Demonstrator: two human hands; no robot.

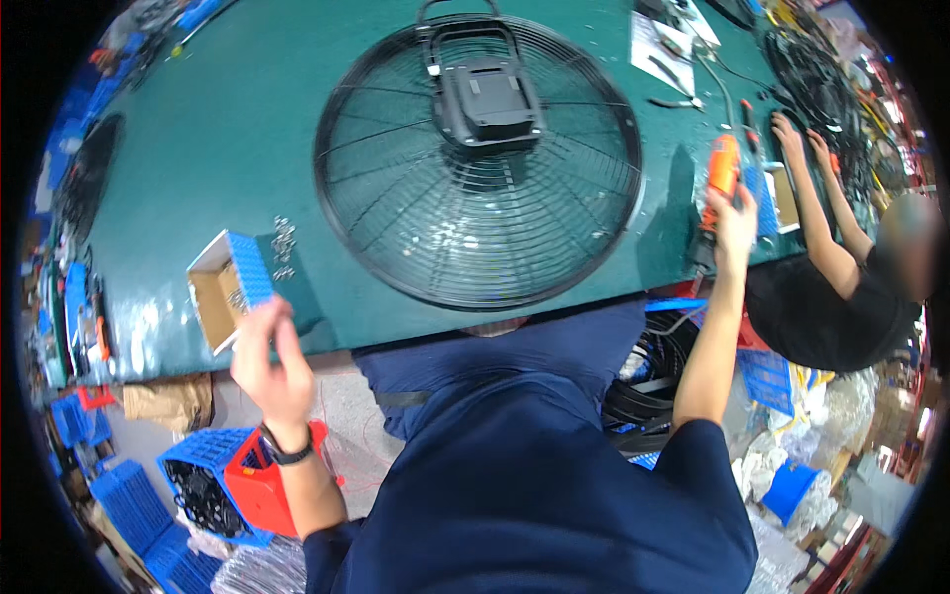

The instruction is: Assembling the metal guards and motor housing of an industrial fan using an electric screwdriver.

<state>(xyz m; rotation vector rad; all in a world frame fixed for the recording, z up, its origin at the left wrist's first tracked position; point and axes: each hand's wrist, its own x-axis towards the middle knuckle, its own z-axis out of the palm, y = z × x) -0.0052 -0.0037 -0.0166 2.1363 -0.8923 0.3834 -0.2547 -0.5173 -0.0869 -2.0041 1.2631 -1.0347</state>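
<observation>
A black round wire fan guard lies on the green table, with a black motor housing and bracket on its far half. My right hand is wrapped round an orange and black electric screwdriver, to the right of the guard. On the left, my left hand is at the near edge of a small open cardboard box with a blue patterned side. Its fingertips are drawn together; whatever they hold is too small to make out. Small metal screws lie loose beside the box.
Pliers lie at the far right. Another person's hands rest on the table near a second small box and black cables. Below the table's left side stand a red bin and blue crates.
</observation>
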